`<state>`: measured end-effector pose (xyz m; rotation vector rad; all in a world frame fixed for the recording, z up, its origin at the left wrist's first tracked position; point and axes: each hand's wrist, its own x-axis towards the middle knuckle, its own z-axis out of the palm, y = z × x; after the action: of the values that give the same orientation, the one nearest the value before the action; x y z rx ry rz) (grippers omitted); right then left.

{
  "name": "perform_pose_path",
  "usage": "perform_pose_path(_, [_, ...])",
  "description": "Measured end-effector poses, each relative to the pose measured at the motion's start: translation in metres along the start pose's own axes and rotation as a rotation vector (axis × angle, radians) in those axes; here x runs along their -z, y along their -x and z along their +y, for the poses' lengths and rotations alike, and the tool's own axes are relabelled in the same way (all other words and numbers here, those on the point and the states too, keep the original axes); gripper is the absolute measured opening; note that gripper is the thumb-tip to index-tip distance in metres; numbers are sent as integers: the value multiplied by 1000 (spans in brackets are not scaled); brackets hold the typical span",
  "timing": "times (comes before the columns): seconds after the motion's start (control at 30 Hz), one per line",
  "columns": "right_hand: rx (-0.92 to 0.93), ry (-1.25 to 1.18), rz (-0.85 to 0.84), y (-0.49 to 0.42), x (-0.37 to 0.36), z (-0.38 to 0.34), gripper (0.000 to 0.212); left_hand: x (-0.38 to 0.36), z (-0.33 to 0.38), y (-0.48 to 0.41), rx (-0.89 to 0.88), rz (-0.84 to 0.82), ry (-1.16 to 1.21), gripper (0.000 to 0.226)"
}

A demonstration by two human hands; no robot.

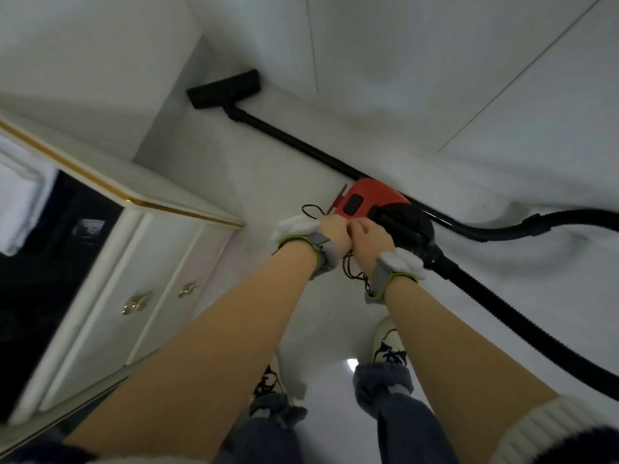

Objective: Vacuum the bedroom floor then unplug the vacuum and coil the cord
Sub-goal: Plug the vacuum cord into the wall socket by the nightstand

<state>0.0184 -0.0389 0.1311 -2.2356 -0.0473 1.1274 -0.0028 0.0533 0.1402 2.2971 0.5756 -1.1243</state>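
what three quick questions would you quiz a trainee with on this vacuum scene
1. True or false: the left hand and the right hand both hold the cord beside the red vacuum.
2. Where does the floor nozzle lie? A) between the shoes B) at the far end of the wand, away from the person C) in the right hand
3. Fill in: the drawer handles on the white dresser are ___ coloured.

Key: 1. true 2. B 3. gold
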Motion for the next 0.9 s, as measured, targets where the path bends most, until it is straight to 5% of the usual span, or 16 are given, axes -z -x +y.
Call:
perform_pose_path(0.17, [-29,-213,97,74,-5,-41,55,41,-23,98,-72,157,384,28])
perform_pose_path(0.43, [116,-506,272,203,-16,-107,45,59,-40,240,-42,346,1096,29])
perform_pose_path(0.63, [163,-720,236,308,-6,-152,43,74,-29,334,-112,424,1175,26])
perform_pose_path(0.9, [256,-654,48,433,19,-155,37,60,-3,462,-146,637,1131,33])
